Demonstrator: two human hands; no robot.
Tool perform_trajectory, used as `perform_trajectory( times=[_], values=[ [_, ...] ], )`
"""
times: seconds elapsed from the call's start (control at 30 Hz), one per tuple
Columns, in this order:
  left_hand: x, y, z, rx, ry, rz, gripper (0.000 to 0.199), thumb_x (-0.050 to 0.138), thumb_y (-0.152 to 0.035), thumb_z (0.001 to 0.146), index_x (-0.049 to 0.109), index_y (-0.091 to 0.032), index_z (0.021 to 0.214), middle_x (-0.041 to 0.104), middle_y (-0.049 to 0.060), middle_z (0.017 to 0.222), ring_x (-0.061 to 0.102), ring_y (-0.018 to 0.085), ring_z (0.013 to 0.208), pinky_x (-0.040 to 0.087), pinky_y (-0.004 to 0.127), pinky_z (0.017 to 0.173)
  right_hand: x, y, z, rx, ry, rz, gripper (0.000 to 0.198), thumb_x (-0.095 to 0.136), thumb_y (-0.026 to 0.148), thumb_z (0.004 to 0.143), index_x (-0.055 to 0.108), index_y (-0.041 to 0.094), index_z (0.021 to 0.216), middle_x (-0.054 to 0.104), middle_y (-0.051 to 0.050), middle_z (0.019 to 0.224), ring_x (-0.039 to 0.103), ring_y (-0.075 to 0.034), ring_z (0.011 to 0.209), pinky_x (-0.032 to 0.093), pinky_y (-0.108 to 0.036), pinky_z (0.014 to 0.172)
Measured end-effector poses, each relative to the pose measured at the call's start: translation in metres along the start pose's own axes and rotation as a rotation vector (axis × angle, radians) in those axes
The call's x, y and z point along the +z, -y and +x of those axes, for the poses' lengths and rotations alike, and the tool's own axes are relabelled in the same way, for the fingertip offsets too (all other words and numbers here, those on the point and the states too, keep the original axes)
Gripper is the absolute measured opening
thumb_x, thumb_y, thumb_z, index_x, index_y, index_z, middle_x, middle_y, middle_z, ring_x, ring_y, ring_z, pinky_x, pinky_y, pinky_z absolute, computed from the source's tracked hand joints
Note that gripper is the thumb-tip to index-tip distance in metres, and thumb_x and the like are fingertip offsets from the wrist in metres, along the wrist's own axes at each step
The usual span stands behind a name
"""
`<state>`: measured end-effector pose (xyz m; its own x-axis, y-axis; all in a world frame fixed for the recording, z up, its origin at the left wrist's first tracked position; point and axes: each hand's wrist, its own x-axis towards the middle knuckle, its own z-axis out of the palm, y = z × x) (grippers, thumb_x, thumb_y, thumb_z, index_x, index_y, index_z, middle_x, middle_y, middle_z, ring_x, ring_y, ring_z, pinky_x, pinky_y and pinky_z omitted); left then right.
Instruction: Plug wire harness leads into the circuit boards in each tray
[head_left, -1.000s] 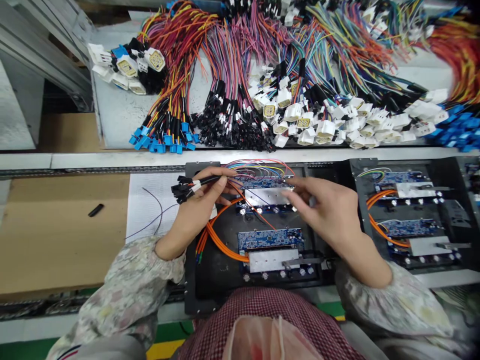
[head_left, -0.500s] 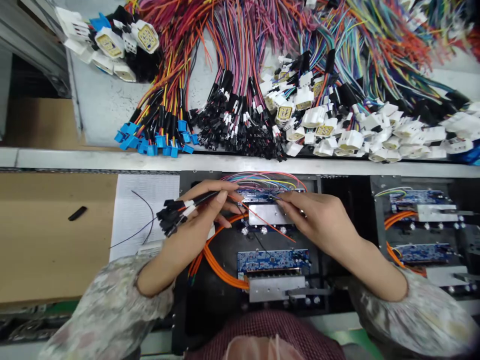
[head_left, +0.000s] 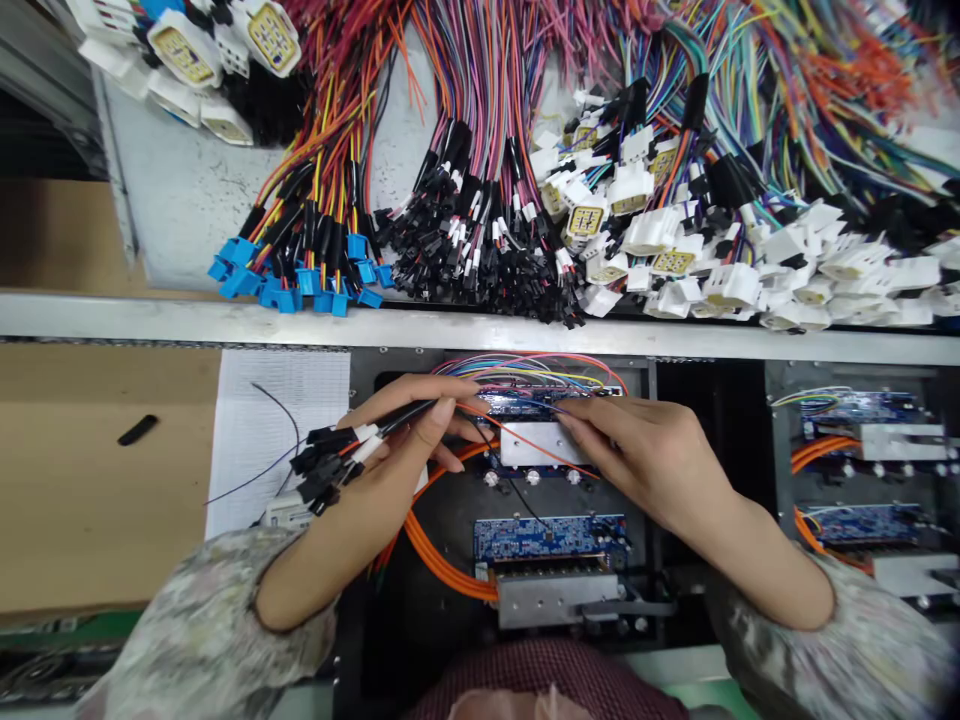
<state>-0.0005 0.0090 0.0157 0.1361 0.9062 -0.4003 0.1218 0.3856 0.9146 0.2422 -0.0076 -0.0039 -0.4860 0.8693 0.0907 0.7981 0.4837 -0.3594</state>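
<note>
My left hand (head_left: 405, 440) is closed on a wire harness (head_left: 330, 455) whose black and white connectors hang out past the wrist side. Thin wires fan from its other end, among them an orange wire (head_left: 532, 440) crossing a metal heatsink plate (head_left: 538, 445) and a black wire (head_left: 517, 490). My right hand (head_left: 652, 440) pinches a thin blue wire (head_left: 536, 402) at the upper blue circuit board (head_left: 502, 405); its tip is hidden by the fingers. Coloured wires (head_left: 525, 368) arch behind that board. A second circuit board (head_left: 547, 538) lies nearer me in the black tray (head_left: 427, 640).
Along the back shelf lie bundles with blue connectors (head_left: 307, 285), black connectors (head_left: 480, 250) and white connectors (head_left: 727, 285). Thick orange cables (head_left: 442, 560) curve left of the boards. Printed paper (head_left: 247, 440) lies left; another tray with boards (head_left: 862, 525) stands right.
The view has shifted slightly. Both hands keep their grips near the upper board, and the black wire now trails down toward the lower board.
</note>
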Motion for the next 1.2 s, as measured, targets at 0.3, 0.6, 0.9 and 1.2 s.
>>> perform_trajectory(
  times=[0.3, 0.6, 0.9, 1.2],
  values=[
    [-0.001, 0.004, 0.002, 0.029, 0.033, -0.047, 0.02, 0.059, -0.036, 0.096, 0.069, -0.02, 0.102, 0.077, 0.004, 0.096, 0.072, 0.011, 0.068, 0.058, 0.016, 0.056, 0.0, 0.0, 0.003, -0.056, 0.037, -0.033, 0.02, 0.051, 0.02, 0.098, 0.07, 0.017, 0.093, 0.077, -0.003, 0.086, 0.073, -0.016, 0.075, 0.056, -0.028, 0.065],
    [-0.001, 0.005, 0.0, 0.049, 0.039, -0.115, 0.017, 0.061, -0.033, 0.095, 0.07, -0.02, 0.102, 0.077, 0.004, 0.097, 0.074, 0.012, 0.078, 0.058, 0.014, 0.057, -0.025, 0.028, -0.002, 0.003, -0.062, -0.051, 0.012, 0.062, 0.027, 0.093, 0.067, 0.016, 0.092, 0.073, -0.003, 0.077, 0.067, -0.015, 0.065, 0.049, -0.027, 0.06],
    [-0.001, 0.007, -0.001, 0.011, 0.015, -0.091, 0.017, 0.061, -0.034, 0.095, 0.071, -0.023, 0.102, 0.078, 0.002, 0.096, 0.075, 0.011, 0.079, 0.061, 0.014, 0.066, -0.012, 0.017, 0.0, 0.045, -0.079, 0.051, 0.008, 0.056, 0.015, 0.094, 0.064, 0.016, 0.097, 0.073, -0.005, 0.081, 0.068, -0.014, 0.068, 0.051, -0.025, 0.064],
    [0.0, 0.003, -0.001, 0.015, -0.023, -0.046, 0.017, 0.061, -0.032, 0.095, 0.071, -0.021, 0.102, 0.078, 0.003, 0.095, 0.076, 0.013, 0.076, 0.063, 0.016, 0.065, -0.002, 0.01, 0.003, 0.023, -0.041, 0.088, 0.008, 0.058, 0.013, 0.093, 0.063, 0.016, 0.098, 0.074, -0.005, 0.085, 0.069, -0.014, 0.071, 0.053, -0.026, 0.068]
  ],
)
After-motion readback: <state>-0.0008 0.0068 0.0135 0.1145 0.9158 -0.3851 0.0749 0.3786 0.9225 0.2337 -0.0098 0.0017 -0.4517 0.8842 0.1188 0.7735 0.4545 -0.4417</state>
